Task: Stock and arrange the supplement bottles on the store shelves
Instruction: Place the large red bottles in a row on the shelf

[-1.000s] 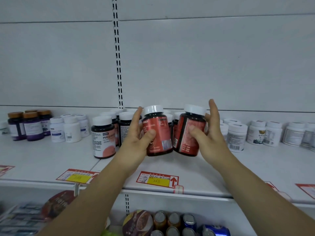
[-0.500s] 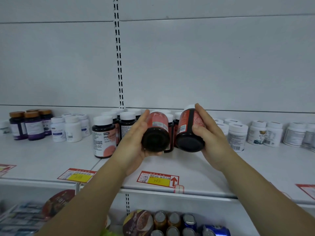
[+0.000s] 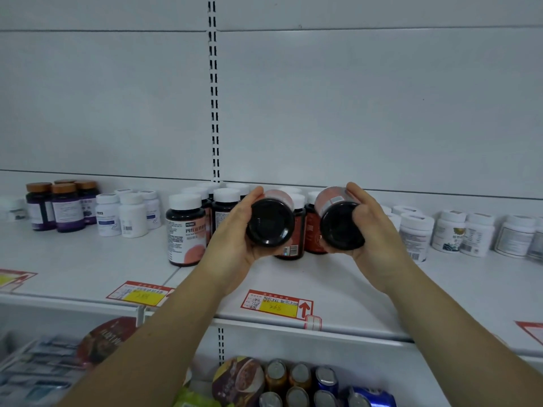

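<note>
Left hand (image 3: 232, 243), right hand (image 3: 380, 232) grip red-labelled bottles (image 3: 271, 223)

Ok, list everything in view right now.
Left bottle: one, dark with red label, held, base toward camera.
Right bottle: one, same, held alongside.
White-capped dark bottles: several, pink or red labels, shelf middle.
Purple bottles: four, brown caps, far left.
Small white bottles: about four, beside the purple ones.
White tubs: several, shelf right.
Price tags: four, red and yellow, shelf front edge.
Cans: several, mixed colours, below the shelf.
Left hand: one, grips left bottle.
Right hand: one, grips right bottle.
</note>
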`<act>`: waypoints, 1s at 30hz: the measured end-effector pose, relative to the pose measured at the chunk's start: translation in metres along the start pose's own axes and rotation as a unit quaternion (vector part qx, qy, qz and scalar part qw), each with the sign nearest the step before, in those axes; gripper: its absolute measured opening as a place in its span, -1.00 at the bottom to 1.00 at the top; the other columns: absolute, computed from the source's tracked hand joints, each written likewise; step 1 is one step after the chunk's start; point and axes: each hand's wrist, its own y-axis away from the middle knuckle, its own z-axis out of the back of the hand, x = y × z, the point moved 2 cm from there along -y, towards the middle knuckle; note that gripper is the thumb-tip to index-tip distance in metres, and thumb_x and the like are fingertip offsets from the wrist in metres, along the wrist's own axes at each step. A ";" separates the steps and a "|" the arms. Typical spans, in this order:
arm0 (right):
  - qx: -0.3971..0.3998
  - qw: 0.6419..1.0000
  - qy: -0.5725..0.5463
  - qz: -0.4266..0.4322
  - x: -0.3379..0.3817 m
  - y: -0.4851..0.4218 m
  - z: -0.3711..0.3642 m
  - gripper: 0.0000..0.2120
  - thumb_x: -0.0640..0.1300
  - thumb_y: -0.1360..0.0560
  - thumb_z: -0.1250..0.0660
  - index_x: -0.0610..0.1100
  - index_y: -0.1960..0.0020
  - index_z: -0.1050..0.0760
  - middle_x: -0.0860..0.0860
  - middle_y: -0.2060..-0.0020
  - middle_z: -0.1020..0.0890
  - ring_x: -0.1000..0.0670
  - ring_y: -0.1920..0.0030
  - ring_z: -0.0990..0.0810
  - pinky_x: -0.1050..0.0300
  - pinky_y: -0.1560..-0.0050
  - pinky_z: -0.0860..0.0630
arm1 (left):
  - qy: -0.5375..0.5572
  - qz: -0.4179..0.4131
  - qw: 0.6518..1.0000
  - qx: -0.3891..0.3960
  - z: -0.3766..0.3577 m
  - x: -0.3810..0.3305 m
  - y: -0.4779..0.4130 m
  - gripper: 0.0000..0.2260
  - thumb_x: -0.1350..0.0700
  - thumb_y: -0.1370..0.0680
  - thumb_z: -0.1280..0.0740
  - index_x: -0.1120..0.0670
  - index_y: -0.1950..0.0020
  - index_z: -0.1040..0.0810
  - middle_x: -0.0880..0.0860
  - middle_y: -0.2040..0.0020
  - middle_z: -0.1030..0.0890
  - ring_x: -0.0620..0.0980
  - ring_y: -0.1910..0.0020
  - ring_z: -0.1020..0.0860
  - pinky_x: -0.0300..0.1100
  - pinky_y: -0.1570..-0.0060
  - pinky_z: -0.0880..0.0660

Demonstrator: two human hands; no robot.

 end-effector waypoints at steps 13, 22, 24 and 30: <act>0.010 0.967 0.253 0.009 -0.007 0.000 0.004 -0.21 -0.42 -0.26 -0.39 0.35 -0.13 -0.21 -0.02 -0.08 -0.48 -0.01 0.02 -0.54 -0.05 0.01 -0.54 | -0.296 -0.077 0.949 0.078 0.007 0.013 0.002 -0.06 0.51 -0.32 -0.40 -0.28 -0.38 -0.09 -0.01 -0.25 -0.42 -0.22 0.06 -0.62 -0.28 0.17 -0.57; -0.008 0.971 0.239 -0.001 -0.006 0.000 0.006 -0.48 -0.24 -0.41 -0.41 0.22 -0.13 -0.24 0.05 -0.04 -0.48 0.08 0.02 -0.50 0.06 0.01 -0.45 | -0.342 -0.079 0.931 0.099 0.009 0.017 -0.001 -0.33 0.38 -0.44 -0.37 -0.34 -0.22 -0.26 -0.16 -0.20 -0.45 -0.37 -0.03 -0.52 -0.40 0.12 -0.49; -0.002 0.969 0.247 -0.002 -0.005 0.001 0.003 -0.41 -0.21 -0.42 -0.41 0.23 -0.24 -0.22 0.09 -0.05 -0.46 0.09 -0.04 -0.50 0.06 -0.07 -0.44 | -0.340 -0.082 0.931 0.103 0.008 0.018 -0.001 -0.30 0.38 -0.45 -0.36 -0.39 -0.22 -0.24 -0.30 -0.16 -0.44 -0.42 -0.06 -0.48 -0.45 0.10 -0.47; -0.069 0.971 0.225 0.030 0.008 -0.001 0.000 -0.57 -0.02 -0.50 -0.32 0.16 -0.33 -0.31 0.09 -0.21 -0.44 0.07 -0.22 -0.43 0.15 -0.14 -0.33 | -0.330 -0.069 0.941 0.023 0.006 0.003 -0.010 -0.57 0.06 -0.60 -0.20 -0.28 -0.38 -0.17 -0.12 -0.30 -0.39 -0.09 -0.29 -0.40 -0.18 -0.17 -0.38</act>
